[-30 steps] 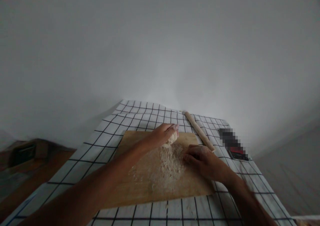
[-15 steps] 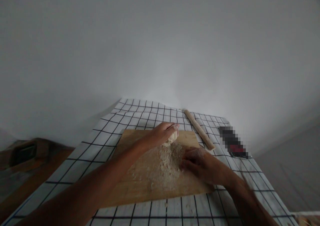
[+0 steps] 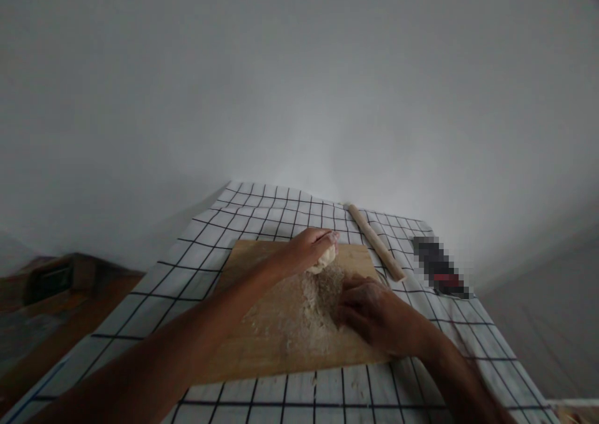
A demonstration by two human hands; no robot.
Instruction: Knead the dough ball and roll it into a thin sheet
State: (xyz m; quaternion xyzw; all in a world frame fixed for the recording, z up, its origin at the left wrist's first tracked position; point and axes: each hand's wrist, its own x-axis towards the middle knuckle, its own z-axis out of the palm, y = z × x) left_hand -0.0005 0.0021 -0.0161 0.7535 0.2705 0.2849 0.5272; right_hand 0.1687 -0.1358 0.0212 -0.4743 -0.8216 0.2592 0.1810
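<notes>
My left hand [image 3: 312, 248] is closed around a pale lump of dough [image 3: 324, 261] above the far part of the wooden board [image 3: 262, 343]. Its fingertips are dusted white. Below the dough, loose flour [image 3: 318, 311] with crumbs lies in a heap and a thin scatter on the board. My right hand [image 3: 367, 308] rests at the right side of this flour with its fingers curled in and pressed together. Whatever its fingers hold is hidden from view.
A wooden rolling pin [image 3: 377, 243] lies beyond the board at the right. Farther right is a dark, pixelated object [image 3: 440, 268]. A checked cloth [image 3: 187, 268] covers the table, which stands against a pale wall. A brown box [image 3: 56, 280] sits low at the left.
My right hand has shifted slightly down, its fingers still curled at the flour's edge. My left hand keeps its hold on the dough. The view has moved a little.
</notes>
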